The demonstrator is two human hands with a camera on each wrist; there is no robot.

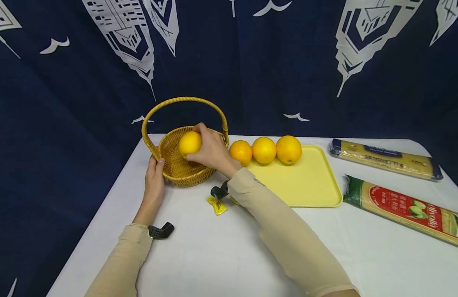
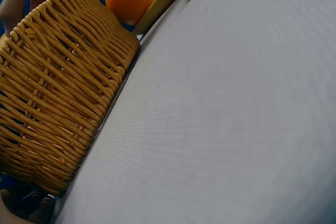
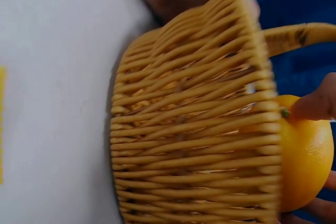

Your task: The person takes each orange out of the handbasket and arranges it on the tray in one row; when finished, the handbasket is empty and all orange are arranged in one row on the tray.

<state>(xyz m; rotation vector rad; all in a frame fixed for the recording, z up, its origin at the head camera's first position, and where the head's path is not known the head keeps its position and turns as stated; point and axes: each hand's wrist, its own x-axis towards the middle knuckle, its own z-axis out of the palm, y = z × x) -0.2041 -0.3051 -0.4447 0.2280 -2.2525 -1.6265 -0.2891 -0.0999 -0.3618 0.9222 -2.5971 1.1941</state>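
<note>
My right hand [image 1: 214, 150] holds an orange [image 1: 189, 144] between thumb and fingers, over the opening of a wicker basket [image 1: 186, 180] with a tall arched handle. In the right wrist view the thumb [image 3: 317, 100] presses the orange [image 3: 307, 156] near its stem, at the basket's rim. My left hand [image 1: 153, 183] grips the basket's left side near the foot of the handle. Three more oranges, a left one [image 1: 240, 152], a middle one [image 1: 264, 150] and a right one [image 1: 289, 149], stand in a row along the back of a yellow tray [image 1: 306, 185].
A small yellow wrapped packet [image 1: 217, 206] lies in front of the basket. On the right are a blue-ended spaghetti pack [image 1: 386, 159] and a green-and-red pasta pack [image 1: 407, 208]. A dark blue patterned curtain [image 1: 251, 82] hangs behind the white table [image 1: 199, 255].
</note>
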